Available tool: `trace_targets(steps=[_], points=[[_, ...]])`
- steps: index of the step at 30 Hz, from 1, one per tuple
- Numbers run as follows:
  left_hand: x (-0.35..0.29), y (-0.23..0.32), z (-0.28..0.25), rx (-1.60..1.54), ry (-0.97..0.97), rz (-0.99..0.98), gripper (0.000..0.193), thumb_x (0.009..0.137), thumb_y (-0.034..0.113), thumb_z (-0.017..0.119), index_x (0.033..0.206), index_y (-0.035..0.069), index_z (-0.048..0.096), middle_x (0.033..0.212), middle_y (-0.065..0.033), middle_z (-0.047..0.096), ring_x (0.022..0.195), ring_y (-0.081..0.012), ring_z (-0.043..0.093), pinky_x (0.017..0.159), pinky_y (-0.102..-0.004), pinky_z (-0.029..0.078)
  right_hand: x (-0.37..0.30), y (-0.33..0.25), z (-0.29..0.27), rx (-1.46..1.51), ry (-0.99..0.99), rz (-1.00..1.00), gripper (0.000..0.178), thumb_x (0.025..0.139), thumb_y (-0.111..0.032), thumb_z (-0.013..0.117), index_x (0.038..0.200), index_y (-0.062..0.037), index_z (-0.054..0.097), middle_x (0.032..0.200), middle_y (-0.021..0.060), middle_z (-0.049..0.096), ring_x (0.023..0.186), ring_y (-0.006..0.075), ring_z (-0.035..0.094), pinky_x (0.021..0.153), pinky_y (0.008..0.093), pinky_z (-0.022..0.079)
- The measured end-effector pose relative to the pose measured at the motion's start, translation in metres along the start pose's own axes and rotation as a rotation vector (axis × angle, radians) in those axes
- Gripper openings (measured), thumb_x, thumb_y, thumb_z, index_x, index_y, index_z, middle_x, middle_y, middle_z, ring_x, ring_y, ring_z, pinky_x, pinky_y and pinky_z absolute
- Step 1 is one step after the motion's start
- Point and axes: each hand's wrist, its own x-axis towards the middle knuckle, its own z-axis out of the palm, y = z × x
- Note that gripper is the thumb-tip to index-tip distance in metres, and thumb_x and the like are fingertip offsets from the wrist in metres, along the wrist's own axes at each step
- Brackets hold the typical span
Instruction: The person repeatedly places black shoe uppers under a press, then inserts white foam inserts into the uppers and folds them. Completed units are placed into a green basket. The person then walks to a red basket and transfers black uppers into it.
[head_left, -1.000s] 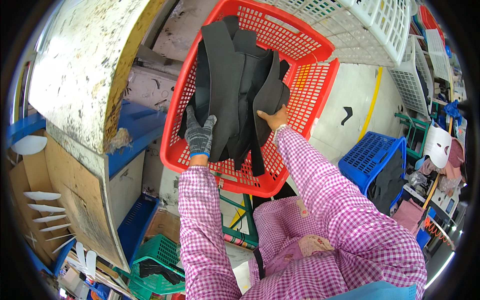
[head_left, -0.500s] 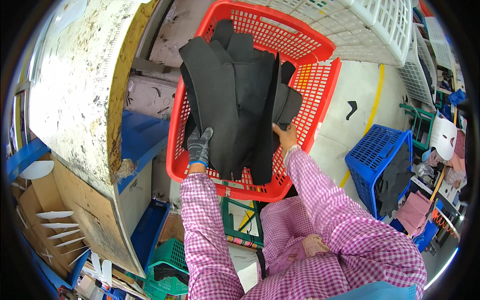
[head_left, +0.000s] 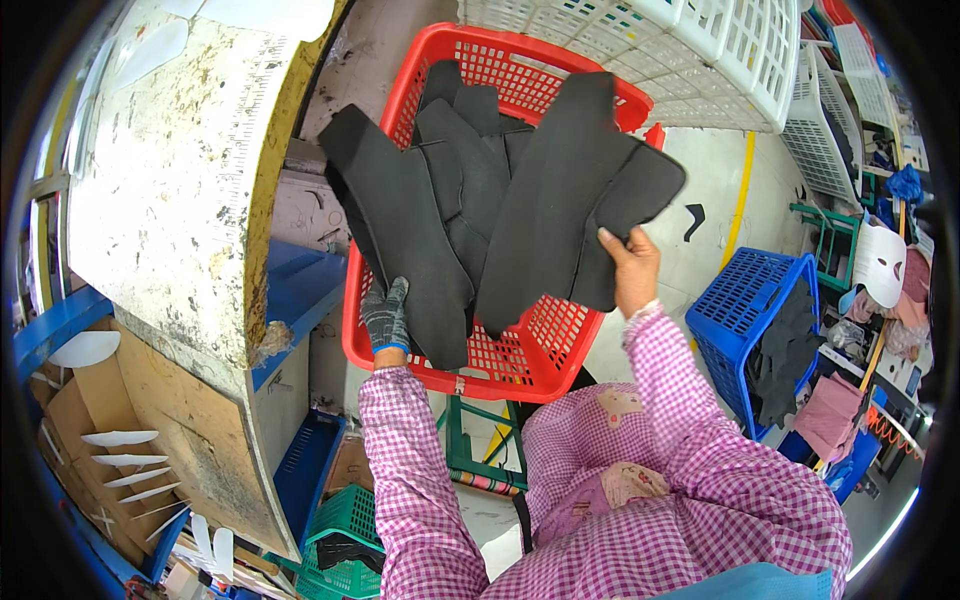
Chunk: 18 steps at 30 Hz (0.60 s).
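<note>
My left hand (head_left: 386, 316), in a grey glove with a blue cuff, grips the lower left edge of long black cut pieces (head_left: 410, 240), thumb on top. My bare right hand (head_left: 634, 268) pinches other black cut pieces (head_left: 560, 200) by their edge. These pieces are spread over the right side of the red basket (head_left: 570, 375) and reach past its rim. Between the two bundles, more black pieces (head_left: 465, 160) lie heaped in the basket. The fingers under the pieces are hidden on both hands. The material looks like thin foam or thick cloth.
A worn white table (head_left: 170, 190) stands at the left. White crates (head_left: 720, 60) rise behind the basket. A blue basket (head_left: 745, 300) with black scraps sits on the floor at right. A green stool (head_left: 480, 440) and a green basket (head_left: 345, 520) are near my legs.
My right hand has moved right and slightly up, drawing black pieces away from the pile over the basket's right rim. My left hand keeps its grip, and its pieces lean further left.
</note>
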Motion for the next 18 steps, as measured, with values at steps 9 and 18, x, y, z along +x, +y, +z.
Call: trace_targets(steps=[9, 18], points=[[-0.016, 0.021, -0.014, -0.642, -0.290, -0.216, 0.048, 0.085, 0.029, 0.063, 0.121, 0.000, 0.053, 0.120, -0.0146, 0.056, 0.104, -0.0285, 0.056, 0.089, -0.0350, 0.045, 0.002, 0.000, 0.035, 0.217, -0.635, 0.229, 0.021, 0.083, 0.002, 0.062, 0.103, -0.0017, 0.059, 0.097, 0.0033, 0.062, 0.090, 0.0122, 0.059, 0.080, 0.0287, 0.049], [-0.015, 0.007, -0.001, -0.527, -0.265, -0.154, 0.057, 0.081, 0.029, 0.071, 0.127, 0.002, 0.051, 0.122, -0.0072, 0.057, 0.102, -0.0207, 0.056, 0.086, -0.0332, 0.047, -0.010, 0.092, 0.112, -0.446, -0.525, -0.141, 0.025, 0.081, -0.011, 0.070, 0.100, 0.0031, 0.061, 0.091, 0.0101, 0.065, 0.086, 0.0115, 0.059, 0.076, 0.0277, 0.047]])
